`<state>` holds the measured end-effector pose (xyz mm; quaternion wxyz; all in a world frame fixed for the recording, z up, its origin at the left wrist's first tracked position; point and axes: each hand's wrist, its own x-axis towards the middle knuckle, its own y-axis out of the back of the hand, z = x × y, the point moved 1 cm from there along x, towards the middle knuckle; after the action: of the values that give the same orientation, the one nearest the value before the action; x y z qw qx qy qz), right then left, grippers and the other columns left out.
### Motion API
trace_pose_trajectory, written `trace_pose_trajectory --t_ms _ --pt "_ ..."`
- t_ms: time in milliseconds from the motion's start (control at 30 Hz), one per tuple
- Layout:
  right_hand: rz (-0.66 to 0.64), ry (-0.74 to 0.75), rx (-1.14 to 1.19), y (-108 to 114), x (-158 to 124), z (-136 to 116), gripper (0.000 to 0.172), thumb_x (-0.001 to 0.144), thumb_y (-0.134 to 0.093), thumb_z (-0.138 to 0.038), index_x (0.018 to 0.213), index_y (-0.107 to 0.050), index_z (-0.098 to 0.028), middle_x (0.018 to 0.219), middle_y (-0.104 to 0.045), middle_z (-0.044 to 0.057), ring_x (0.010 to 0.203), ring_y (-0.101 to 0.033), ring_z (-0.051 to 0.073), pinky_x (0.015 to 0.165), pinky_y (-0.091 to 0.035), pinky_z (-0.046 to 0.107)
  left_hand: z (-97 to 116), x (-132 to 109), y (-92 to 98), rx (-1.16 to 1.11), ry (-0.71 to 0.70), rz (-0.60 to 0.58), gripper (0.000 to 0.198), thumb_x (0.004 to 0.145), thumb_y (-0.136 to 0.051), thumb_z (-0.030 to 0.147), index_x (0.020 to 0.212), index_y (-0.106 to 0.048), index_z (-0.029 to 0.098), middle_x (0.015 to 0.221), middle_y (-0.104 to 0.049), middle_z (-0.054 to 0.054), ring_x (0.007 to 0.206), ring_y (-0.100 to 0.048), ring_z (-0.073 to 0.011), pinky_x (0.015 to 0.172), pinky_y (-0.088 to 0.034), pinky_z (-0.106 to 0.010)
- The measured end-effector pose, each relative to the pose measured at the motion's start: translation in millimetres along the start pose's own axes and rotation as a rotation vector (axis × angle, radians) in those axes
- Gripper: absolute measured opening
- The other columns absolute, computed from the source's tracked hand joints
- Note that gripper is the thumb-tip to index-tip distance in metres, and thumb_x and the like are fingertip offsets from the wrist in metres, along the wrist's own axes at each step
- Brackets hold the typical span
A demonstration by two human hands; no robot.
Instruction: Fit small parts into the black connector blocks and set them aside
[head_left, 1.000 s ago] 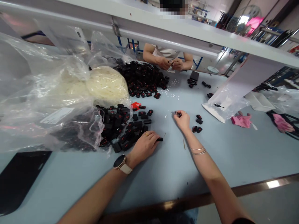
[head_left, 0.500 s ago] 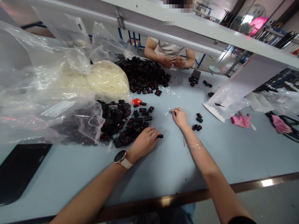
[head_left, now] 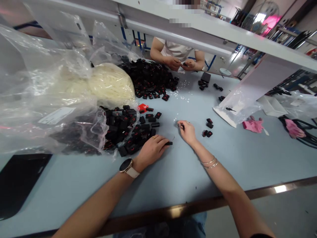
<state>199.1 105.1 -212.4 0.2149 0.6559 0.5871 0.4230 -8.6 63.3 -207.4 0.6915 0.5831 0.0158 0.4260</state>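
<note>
My left hand (head_left: 154, 148) is closed on a small black plastic block (head_left: 169, 143), whose end pokes out past the fingertips just above the table. Its wrist carries a watch. My right hand (head_left: 187, 132) is pinched around something small and dark at the fingertips, too covered to name. It is to the right of the block and a little farther from me, apart from it. Tiny white pieces (head_left: 176, 118) lie just beyond the right fingertips. Left of my left hand spreads a pile of black blocks with red marks (head_left: 123, 129), partly inside a clear bag.
A bag of pale yellow pieces (head_left: 111, 82) leans at the left, beside a larger black pile (head_left: 151, 77). Several black blocks (head_left: 209, 125) lie to the right, with a pink glove (head_left: 253, 125) beyond. Across the table a co-worker's hands (head_left: 180, 63) hold something small. A shelf (head_left: 158, 19) crosses above.
My right hand has drawn back toward me, away from the white pieces and closer to the block. My left hand keeps its hold almost in place. The view has shifted slightly.
</note>
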Motion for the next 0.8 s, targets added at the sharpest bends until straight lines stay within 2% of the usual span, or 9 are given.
trace_pose_trajectory --t_ms 133,233,433,600,800 --pt "0.019 0.069 0.146 3 -34 -19 0.031 0.076 -0.044 -0.006 0.093 -0.065 -0.02 0.092 -0.068 0.005 0.081 -0.063 0.018 0.077 -0.049 0.03 -1 -1 0.2 -0.056 0.058 0.02 0.016 0.093 -0.049 0.028 0.098 -0.059 0.015 0.087 -0.065 -0.007 0.081 -0.06 -0.0198 0.074 -0.051 -0.033" --pt "0.014 0.101 0.201 4 -47 -28 0.033 0.075 -0.043 -0.005 0.092 -0.065 -0.021 0.091 -0.068 0.005 0.082 -0.063 0.017 0.077 -0.05 0.029 -3 -2 0.1 -0.08 0.104 0.026 0.013 0.092 -0.052 0.028 0.091 -0.057 0.016 0.084 -0.063 -0.006 0.079 -0.06 -0.0193 0.071 -0.051 -0.032" --pt "-0.042 0.142 0.202 -1 -49 -27 0.029 0.074 -0.048 -0.006 0.092 -0.065 -0.021 0.092 -0.068 0.005 0.079 -0.064 0.016 0.074 -0.052 0.029 -4 -3 -0.6 -0.063 0.114 0.015 0.01 0.09 -0.054 0.026 0.087 -0.056 0.017 0.083 -0.063 -0.005 0.078 -0.06 -0.0191 0.069 -0.05 -0.03" --pt "-0.021 0.194 0.28 1 -50 -28 0.028 0.073 -0.05 -0.007 0.091 -0.066 -0.021 0.093 -0.069 0.005 0.081 -0.064 0.015 0.075 -0.052 0.027 -4 -3 -0.4 -0.048 0.095 0.039 0.01 0.09 -0.053 0.026 0.087 -0.056 0.017 0.08 -0.063 -0.005 0.075 -0.06 -0.0186 0.066 -0.049 -0.03" --pt "-0.016 0.21 0.31 4 -54 -34 0.015 0.078 -0.056 -0.016 0.088 -0.066 -0.02 0.074 -0.068 0.0 0.06 -0.06 0.011 0.063 -0.05 0.022 -3 -1 1.2 -0.043 0.096 0.011 0.01 0.09 -0.053 0.025 0.085 -0.057 0.017 0.079 -0.063 -0.005 0.074 -0.059 -0.0183 0.067 -0.049 -0.029"
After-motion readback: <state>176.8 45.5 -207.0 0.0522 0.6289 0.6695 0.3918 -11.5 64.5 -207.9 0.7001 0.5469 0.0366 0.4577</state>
